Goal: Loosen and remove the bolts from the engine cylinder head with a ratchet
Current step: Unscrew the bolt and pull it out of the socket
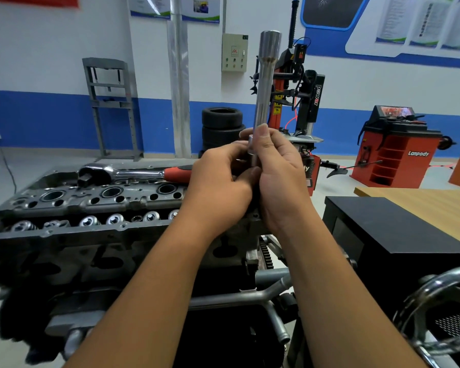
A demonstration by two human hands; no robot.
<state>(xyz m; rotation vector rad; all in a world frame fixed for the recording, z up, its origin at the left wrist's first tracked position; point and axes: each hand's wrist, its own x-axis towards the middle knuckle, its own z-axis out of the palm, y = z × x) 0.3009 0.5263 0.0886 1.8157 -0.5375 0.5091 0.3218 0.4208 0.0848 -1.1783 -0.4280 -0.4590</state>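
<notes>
A dark grey engine cylinder head (96,205) lies across the stand in front of me, with round ports and valve springs along its top. A chrome ratchet (133,173) with a red handle rests on the head's far edge, its square drive pointing left. I hold a long chrome extension bar with a socket end (266,86) upright above the head's right end. My right hand (279,179) grips the bar's lower shaft with the thumb up. My left hand (221,181) closes around the bar's bottom end, which is hidden by my fingers.
A black box (393,229) sits on a wooden table (420,203) at right. A chrome hand wheel (441,309) is at lower right. Behind stand stacked tyres (222,126), a tyre changer (298,102), an orange wheel balancer (393,152) and a grey press frame (112,107).
</notes>
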